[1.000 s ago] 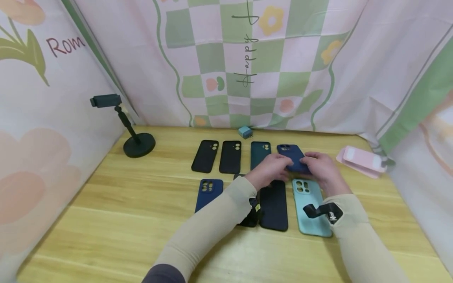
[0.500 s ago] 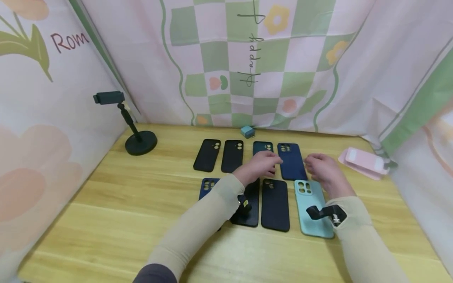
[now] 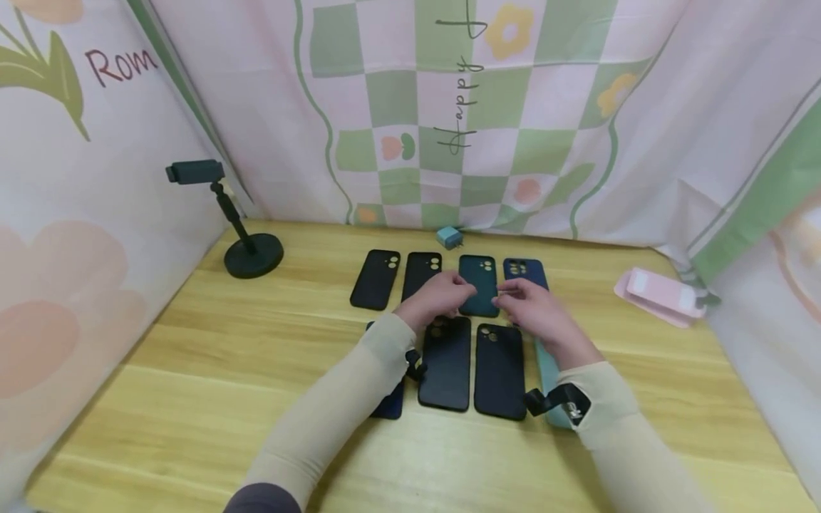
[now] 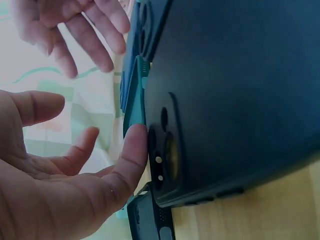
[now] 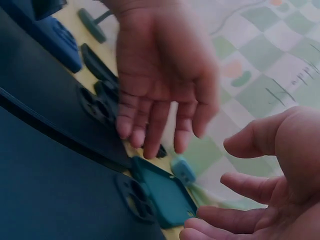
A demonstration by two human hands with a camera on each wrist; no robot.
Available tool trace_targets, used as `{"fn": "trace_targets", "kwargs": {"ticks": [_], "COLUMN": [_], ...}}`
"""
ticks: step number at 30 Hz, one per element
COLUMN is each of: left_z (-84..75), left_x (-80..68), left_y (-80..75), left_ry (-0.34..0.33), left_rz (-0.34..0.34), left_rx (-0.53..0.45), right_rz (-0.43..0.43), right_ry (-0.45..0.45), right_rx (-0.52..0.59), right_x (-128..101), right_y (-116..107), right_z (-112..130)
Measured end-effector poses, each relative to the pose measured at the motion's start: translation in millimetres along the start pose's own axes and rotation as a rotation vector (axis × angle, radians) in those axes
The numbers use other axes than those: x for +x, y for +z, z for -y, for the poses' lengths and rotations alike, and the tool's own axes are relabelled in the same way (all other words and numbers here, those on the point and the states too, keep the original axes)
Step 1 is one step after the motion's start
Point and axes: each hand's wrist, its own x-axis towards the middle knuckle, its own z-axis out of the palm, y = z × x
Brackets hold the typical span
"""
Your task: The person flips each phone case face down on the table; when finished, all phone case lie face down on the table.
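On the wooden table (image 3: 212,370), a black phone stand (image 3: 246,246) rises at far left, well apart from two rows of phone cases. In the back row we see two black cases (image 3: 375,279) side by side, then the dark green case (image 3: 479,283), then a navy case (image 3: 524,269), with a small blue charger plug (image 3: 449,237) just behind them. Our left hand (image 3: 436,299) hovers with relaxed, spread fingers at the left edge of the dark green case, grasping nothing; the left wrist view shows one fingertip (image 4: 134,145) just at the camera end of a black front-row case (image 3: 445,363). Our right hand (image 3: 532,310) hangs at the green case's right edge, fingers loose and apart, also holding nothing. The green case lies flat on the table between the two hands, in the back row. In the front row a blue case (image 3: 390,402) is partly under the left sleeve, a second black case (image 3: 499,369) lies beside the first, and a light teal case (image 3: 550,370) is largely hidden under the right forearm. At far right, a pink holder (image 3: 661,293) sits near the patterned cloth backdrop (image 3: 577,107).
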Motion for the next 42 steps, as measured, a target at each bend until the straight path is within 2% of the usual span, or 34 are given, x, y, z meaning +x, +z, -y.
{"fn": "trace_targets", "kwargs": {"ticks": [4,8,17,24,28,31,35,37,42], "left_z": [2.7,3.8,8.6,12.4,14.4,14.1,14.0,14.1,15.7], "left_x": [-3.1,-4.6,-4.3,0.5,2.9,5.0,9.6,10.8,7.9], "left_y": [-4.7,-6.7,-0.2,-2.8,-6.6,-8.4,-8.8,-7.8,-4.7], "left_ry": [0.008,0.022,0.018,0.055,0.103,0.146,0.159,0.164,0.226], "left_rz": [-0.001,-0.014,-0.001,-0.012,-0.058,-0.149,-0.240,-0.247,-0.203], "left_rx": [0.033,0.042,-0.005,-0.015,-0.026,-0.030,-0.081,-0.119,-0.170], "right_rz": [0.022,0.009,-0.039,-0.074,-0.061,-0.047,-0.048,-0.038,0.009], "right_ry": [0.005,0.040,0.113,0.117,0.134,0.132,0.135,0.144,0.141], "right_rx": [-0.067,-0.101,-0.074,-0.072,0.001,0.107,0.209,0.241,0.333], "right_x": [9.0,20.7,43.0,53.9,55.2,54.1,55.1,55.3,53.0], "right_y": [12.3,17.6,26.4,27.8,27.6,26.4,26.2,26.9,30.6], "right_z": [4.6,9.5,12.4,10.3,13.3,16.4,19.0,18.6,19.8]}}
